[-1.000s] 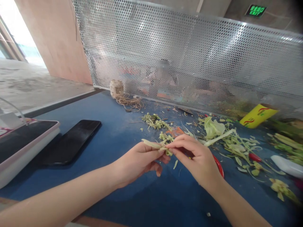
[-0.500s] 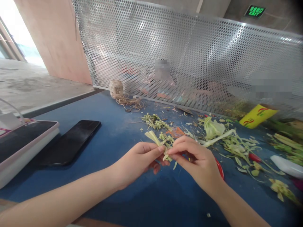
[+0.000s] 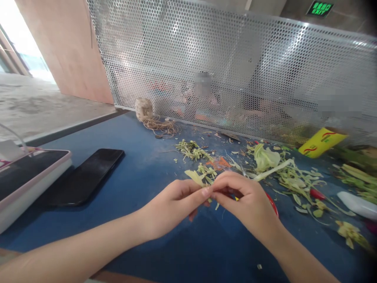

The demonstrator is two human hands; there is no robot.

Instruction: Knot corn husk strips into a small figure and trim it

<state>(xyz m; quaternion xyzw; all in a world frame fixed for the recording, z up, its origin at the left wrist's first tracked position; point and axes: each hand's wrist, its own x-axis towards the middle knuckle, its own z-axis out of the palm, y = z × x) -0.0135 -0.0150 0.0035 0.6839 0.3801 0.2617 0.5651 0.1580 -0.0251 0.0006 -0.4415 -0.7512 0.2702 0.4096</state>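
Observation:
In the head view, a pale green leaf strip (image 3: 194,177) sticks up from between the fingertips of both hands. My left hand (image 3: 176,206) is closed, its thumb and index finger pinching the strip. Against those fingertips, my right hand (image 3: 243,196) pinches with thumb and bent fingers at the strip's lower end, which is mostly hidden. A small cluster of knotted green pieces (image 3: 206,170) lies just behind the fingers. Farther back is a larger pile of the same pieces (image 3: 193,150). A curved red object (image 3: 273,205) shows partly from under my right hand.
Left of me are a black phone (image 3: 91,177) and a pink-edged case (image 3: 35,184). A twine roll (image 3: 144,109) stands near the perforated metal screen (image 3: 176,51), with a person behind it. Rightward lie leaf scraps (image 3: 294,179), a yellow tube (image 3: 322,142) and a white object (image 3: 357,205).
My hands have drawn closer together, fingertips now meeting. The strip has tilted and shifted slightly right, and less of its lower end shows.

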